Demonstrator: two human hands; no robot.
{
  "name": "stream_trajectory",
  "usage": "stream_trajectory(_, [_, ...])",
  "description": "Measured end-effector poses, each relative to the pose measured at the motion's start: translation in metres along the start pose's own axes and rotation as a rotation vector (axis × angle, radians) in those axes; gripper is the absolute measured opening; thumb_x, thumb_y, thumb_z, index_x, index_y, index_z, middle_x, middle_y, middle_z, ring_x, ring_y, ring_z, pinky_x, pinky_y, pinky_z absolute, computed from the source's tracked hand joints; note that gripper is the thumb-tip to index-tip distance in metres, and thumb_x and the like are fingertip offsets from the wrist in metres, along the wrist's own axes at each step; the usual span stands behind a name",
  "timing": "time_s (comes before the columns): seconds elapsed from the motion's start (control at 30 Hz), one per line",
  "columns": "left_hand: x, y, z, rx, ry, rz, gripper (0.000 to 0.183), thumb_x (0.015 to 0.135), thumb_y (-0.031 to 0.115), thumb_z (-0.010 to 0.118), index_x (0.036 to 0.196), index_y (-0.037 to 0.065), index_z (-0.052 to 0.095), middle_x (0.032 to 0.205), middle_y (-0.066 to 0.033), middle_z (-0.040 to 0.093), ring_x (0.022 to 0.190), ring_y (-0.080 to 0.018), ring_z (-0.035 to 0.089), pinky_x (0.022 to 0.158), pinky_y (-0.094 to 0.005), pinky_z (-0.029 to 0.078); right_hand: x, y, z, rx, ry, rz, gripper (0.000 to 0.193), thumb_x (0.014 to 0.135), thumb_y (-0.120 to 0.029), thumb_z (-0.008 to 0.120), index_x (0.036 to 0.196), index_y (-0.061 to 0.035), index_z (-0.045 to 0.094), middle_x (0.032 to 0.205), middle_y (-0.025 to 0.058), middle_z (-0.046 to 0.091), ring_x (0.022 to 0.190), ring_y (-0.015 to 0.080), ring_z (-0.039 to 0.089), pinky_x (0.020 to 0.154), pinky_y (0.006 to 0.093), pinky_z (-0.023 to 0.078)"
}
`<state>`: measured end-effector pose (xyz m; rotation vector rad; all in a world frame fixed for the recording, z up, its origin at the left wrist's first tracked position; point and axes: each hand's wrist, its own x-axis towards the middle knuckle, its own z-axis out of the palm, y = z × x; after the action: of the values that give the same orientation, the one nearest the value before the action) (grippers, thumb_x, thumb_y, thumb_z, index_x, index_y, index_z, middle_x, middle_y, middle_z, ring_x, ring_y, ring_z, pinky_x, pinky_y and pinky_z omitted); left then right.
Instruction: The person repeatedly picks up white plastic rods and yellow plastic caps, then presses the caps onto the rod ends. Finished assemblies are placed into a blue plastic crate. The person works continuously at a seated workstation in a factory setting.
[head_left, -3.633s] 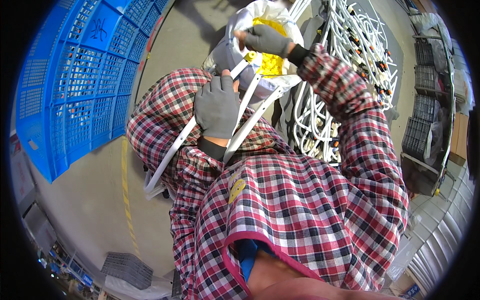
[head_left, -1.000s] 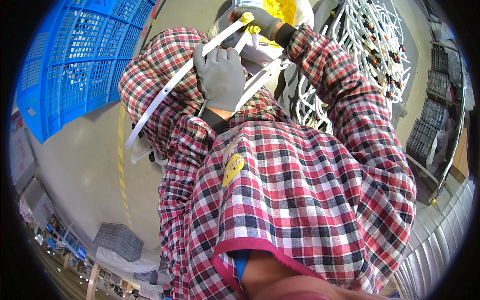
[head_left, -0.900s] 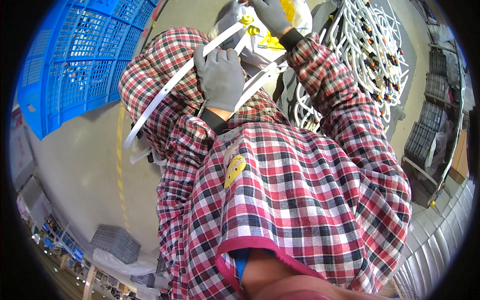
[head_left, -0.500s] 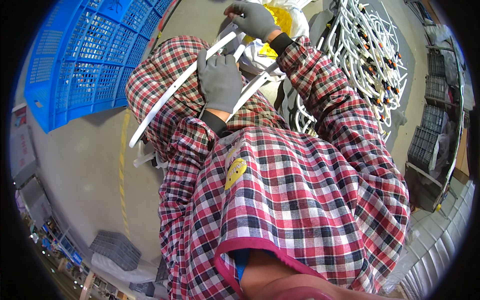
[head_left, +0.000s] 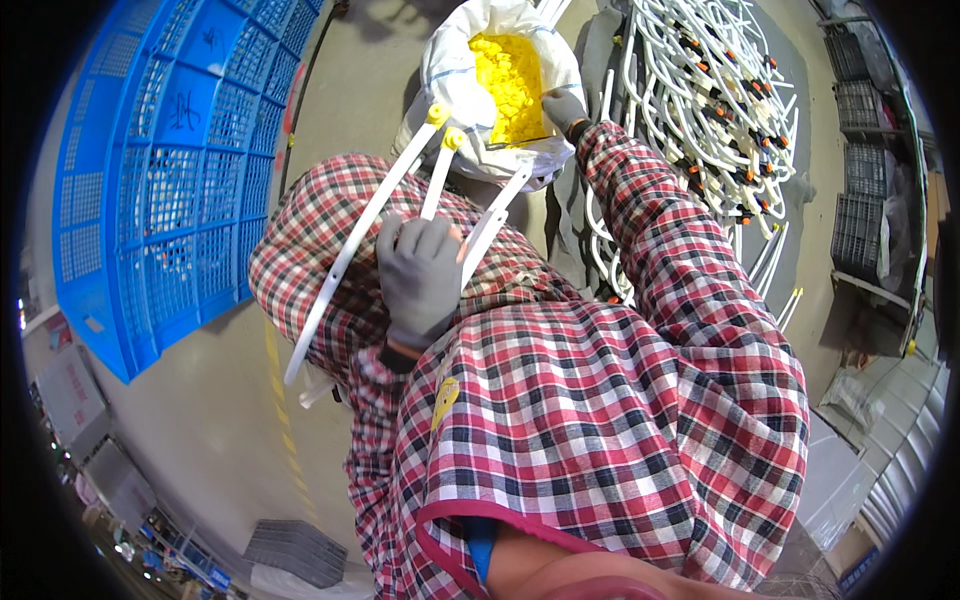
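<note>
My left hand, in a grey glove, is closed around white tubes resting over my lap. Yellow caps sit on two of the tube ends; another tube end, to their right, is bare. Ahead stands a white sack with its mouth folded wide, holding many small yellow caps. My right hand, also gloved in grey, is at the sack's right inner rim, beside the yellow caps. Its fingers are too small and partly hidden to show whether they hold anything.
A tall blue plastic crate stands at the left. To the right, a large pile of white tubes with black and orange fittings lies on a grey sheet. Dark crates fill a rack at far right. Grey stacked trays are at lower left.
My right hand has gone from the tubes' upper ends to the sack's mouth. Two yellow caps now show on tube ends that it covered before. My left hand keeps its hold on the tubes.
</note>
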<state>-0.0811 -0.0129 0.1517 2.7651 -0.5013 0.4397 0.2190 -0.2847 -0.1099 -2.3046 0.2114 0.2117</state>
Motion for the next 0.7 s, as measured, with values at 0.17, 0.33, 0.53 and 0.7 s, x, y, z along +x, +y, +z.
stream_trajectory(0.17, [-0.033,0.010,-0.004,0.203,-0.116,0.035,0.039,0.087,0.034,0.071,0.118,0.010,0.072,0.122,-0.0013,0.067,0.115,-0.0186,0.063,0.122,-0.0607,0.022,-0.004,-0.014,0.002,-0.306,0.070,-0.282,0.038,0.088,-0.020,0.064,0.124,-0.0061,0.067,0.120,0.0198,0.070,0.113,0.0376,0.066,0.100,0.0440,0.052])
stream_trajectory(0.33, [-0.032,0.012,0.016,0.449,0.071,0.281,0.024,0.094,0.021,0.071,0.116,0.012,0.071,0.099,0.0004,0.068,0.073,-0.0118,0.056,0.082,-0.0393,0.045,0.000,-0.084,-0.007,-0.480,-0.055,-0.292,0.059,0.090,-0.029,0.064,0.144,-0.0118,0.051,0.146,0.0287,0.049,0.133,0.0450,0.051,0.112,0.0490,0.044])
stream_trajectory(0.53, [-0.024,0.037,0.010,0.290,0.217,-0.050,0.029,0.094,0.023,0.067,0.119,0.010,0.071,0.108,-0.0040,0.072,0.095,-0.0177,0.068,0.114,-0.0652,0.037,-0.053,-0.084,-0.007,-0.609,-0.044,-0.389,0.036,0.100,-0.021,0.050,0.134,-0.0179,0.062,0.135,0.0180,0.058,0.124,0.0365,0.060,0.103,0.0451,0.051])
stream_trajectory(0.7, [-0.021,0.037,-0.005,0.282,0.085,-0.093,0.032,0.092,0.022,0.067,0.120,0.008,0.071,0.106,-0.0054,0.071,0.097,-0.0197,0.067,0.113,-0.0650,0.037,-0.063,-0.066,-0.001,-0.304,-0.061,-0.256,0.034,0.093,-0.017,0.060,0.126,-0.0115,0.065,0.122,0.0216,0.060,0.110,0.0395,0.065,0.094,0.0439,0.054])
